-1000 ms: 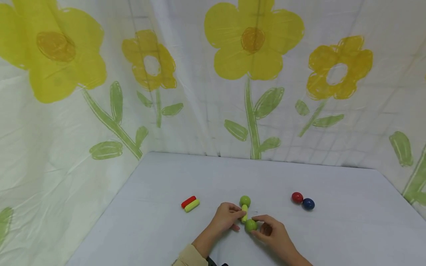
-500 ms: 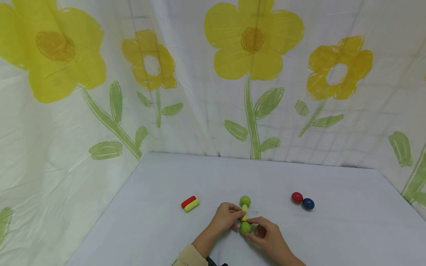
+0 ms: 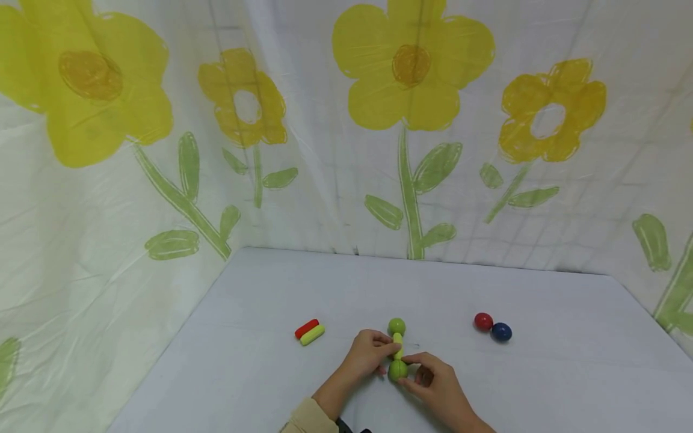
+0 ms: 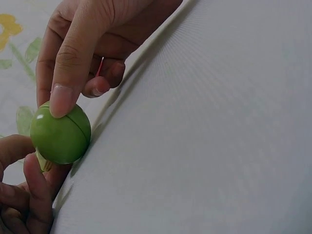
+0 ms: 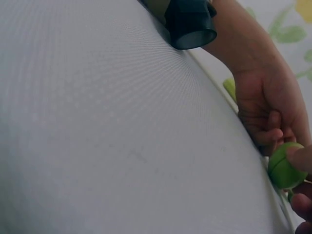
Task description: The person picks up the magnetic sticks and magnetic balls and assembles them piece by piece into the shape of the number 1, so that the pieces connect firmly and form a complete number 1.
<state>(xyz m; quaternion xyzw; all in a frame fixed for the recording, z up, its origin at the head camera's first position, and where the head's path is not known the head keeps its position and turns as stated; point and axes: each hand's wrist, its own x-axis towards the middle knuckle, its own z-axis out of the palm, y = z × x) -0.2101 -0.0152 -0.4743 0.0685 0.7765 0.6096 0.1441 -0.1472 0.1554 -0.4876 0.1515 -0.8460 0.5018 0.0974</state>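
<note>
In the head view, the left hand [image 3: 369,355] pinches a yellow-green stick [image 3: 397,344] that stands away from the person at mid-table. A green ball [image 3: 397,326] sits against the stick's far end. The right hand [image 3: 441,385] grips a second green ball [image 3: 398,371] at the near end, between thumb and fingers. This ball meets the stick there; whether they are joined I cannot tell. From the left wrist, the near ball [image 4: 61,139] shows a seam line, with the right thumb pressed on its top. The right wrist view shows the same ball [image 5: 283,170] beside the left fingers.
Left of the hands, a red stick [image 3: 307,328] and a yellow stick [image 3: 312,335] lie side by side. A red ball [image 3: 483,322] and a blue ball [image 3: 502,332] touch at the right. A flowered curtain [image 3: 325,150] hangs behind the white table [image 3: 260,282].
The right hand has moved a little left, bringing the near green ball to the stick's near end. The far ball has shifted slightly left. The left hand keeps its place on the stick.
</note>
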